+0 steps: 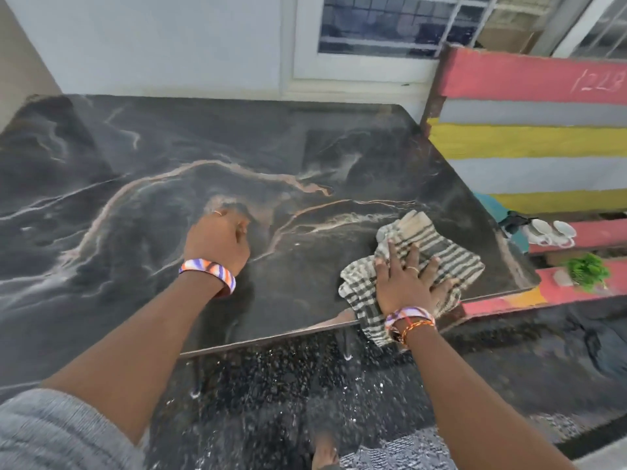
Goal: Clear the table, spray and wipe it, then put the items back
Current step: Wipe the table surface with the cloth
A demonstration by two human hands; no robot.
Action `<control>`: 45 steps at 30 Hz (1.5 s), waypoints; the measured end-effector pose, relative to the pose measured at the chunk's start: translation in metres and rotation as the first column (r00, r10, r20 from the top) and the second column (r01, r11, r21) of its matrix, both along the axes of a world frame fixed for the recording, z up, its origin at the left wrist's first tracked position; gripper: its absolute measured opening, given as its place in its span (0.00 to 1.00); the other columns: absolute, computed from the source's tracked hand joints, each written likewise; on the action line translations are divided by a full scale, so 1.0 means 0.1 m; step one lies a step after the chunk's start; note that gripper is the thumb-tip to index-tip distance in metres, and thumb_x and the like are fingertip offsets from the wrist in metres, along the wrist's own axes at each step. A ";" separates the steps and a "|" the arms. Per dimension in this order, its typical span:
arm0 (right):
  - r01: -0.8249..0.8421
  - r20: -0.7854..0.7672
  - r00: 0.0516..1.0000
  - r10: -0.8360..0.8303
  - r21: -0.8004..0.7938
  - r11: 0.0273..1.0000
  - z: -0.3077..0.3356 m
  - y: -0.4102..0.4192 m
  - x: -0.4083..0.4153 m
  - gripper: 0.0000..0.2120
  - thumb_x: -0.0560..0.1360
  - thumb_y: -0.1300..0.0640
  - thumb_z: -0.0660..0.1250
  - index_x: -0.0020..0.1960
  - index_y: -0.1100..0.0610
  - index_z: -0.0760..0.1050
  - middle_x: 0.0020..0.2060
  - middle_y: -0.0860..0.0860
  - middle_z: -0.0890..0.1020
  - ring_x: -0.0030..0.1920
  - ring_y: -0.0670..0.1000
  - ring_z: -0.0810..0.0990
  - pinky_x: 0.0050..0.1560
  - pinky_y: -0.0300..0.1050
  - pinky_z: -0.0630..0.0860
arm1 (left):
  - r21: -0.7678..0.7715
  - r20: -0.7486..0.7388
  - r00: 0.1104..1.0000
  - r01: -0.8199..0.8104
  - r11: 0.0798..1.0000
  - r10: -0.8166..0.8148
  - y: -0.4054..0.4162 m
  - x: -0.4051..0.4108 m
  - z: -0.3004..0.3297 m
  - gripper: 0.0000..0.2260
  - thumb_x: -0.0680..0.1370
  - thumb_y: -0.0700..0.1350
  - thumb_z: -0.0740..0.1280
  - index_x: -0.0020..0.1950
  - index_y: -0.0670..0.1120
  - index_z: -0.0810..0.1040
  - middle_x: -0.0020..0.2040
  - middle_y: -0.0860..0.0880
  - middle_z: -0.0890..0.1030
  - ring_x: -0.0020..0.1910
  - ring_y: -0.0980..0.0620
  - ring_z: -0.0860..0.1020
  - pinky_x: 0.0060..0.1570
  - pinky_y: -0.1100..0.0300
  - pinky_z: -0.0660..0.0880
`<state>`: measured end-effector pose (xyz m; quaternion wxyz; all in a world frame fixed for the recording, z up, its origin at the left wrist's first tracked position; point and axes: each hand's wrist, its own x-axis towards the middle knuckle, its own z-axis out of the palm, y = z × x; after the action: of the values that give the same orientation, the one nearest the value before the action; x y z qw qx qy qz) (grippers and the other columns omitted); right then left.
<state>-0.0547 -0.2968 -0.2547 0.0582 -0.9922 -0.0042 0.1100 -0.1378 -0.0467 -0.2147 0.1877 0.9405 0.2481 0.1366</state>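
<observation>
- Dark speckled terrazzo-like floor (pixel 271 395): lies below the near edge of the table, glossy, with pale flecks; a bare foot (pixel 324 452) shows at the bottom of the view, blurred.
- Grey knitted sleeve (pixel 51 432): soft ribbed fabric, at the near left, below the table's near edge.
- Dark marble-patterned rectangular table (pixel 163 164): smooth, faintly reflective top with pale and rust-coloured veins; thin flat near edge. No loose items rest on it apart from the cloth.
- Cream and dark-green checked cloth (pixel 427 239): woven, crumpled and folded, at the table's near right corner; one end droops over the near edge.
- Right hand (pixel 407 279): flat, fingers spread, palm pressed down on the cloth; it presses rather than grips. Braided cord bracelets at the wrist.
- Left hand (pixel 217 242): on the table top left of the cloth, well apart from it; fingers curled under, loosely closed on nothing visible. Striped orange, purple and white bangle at the wrist.
- Painted wooden bench (pixel 529 140): right of the table, rough planks in pink, grey and yellow bands; white sandals (pixel 549 232) and a green leafy sprig (pixel 587 271) sit on its lower boards.
- White wall with barred window (pixel 390 25): beyond the table's far edge.
</observation>
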 end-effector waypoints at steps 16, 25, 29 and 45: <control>-0.658 0.037 0.752 0.658 0.003 0.753 0.07 3.21 -0.89 0.25 0.79 0.39 0.42 0.75 0.40 0.42 0.77 0.52 0.43 0.75 0.64 0.40 0.73 0.65 0.36 | -0.016 0.076 0.859 -0.507 0.862 0.507 2.07 -2.25 0.05 0.11 0.74 0.38 0.62 0.53 0.41 0.81 0.58 0.38 0.79 0.56 0.35 0.76 0.59 0.45 0.73; -0.971 0.055 0.239 0.970 -0.008 0.240 0.12 4.60 -1.87 0.25 0.80 0.42 0.45 0.75 0.42 0.46 0.77 0.50 0.48 0.76 0.61 0.44 0.75 0.62 0.42 | 0.040 0.113 0.800 -0.597 0.802 0.590 2.40 -3.08 -0.05 0.12 0.75 0.35 0.61 0.55 0.37 0.80 0.56 0.36 0.80 0.53 0.33 0.77 0.54 0.43 0.75; -0.995 0.038 -0.091 0.995 -0.029 -0.090 0.13 4.58 -2.41 0.24 0.80 0.42 0.44 0.76 0.45 0.49 0.77 0.47 0.49 0.77 0.58 0.45 0.75 0.62 0.42 | -0.004 0.096 0.762 -0.644 0.765 0.641 2.45 -3.22 -0.10 0.13 0.79 0.40 0.57 0.60 0.38 0.77 0.58 0.34 0.78 0.55 0.33 0.76 0.56 0.44 0.73; -0.997 0.102 -0.008 0.995 -0.074 0.000 0.03 2.83 -2.28 0.26 0.78 0.60 0.53 0.75 0.50 0.55 0.77 0.48 0.54 0.77 0.55 0.53 0.75 0.55 0.46 | 0.307 -0.238 0.961 -0.062 0.950 0.139 1.34 -2.82 -0.25 0.22 0.75 0.54 0.52 0.49 0.42 0.81 0.54 0.40 0.82 0.51 0.38 0.80 0.48 0.45 0.79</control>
<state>-0.2823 -0.0143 -0.2519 -0.0270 -0.7021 -0.7093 0.0568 -0.4197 0.0875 -0.2395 0.0036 0.9537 0.2949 0.0588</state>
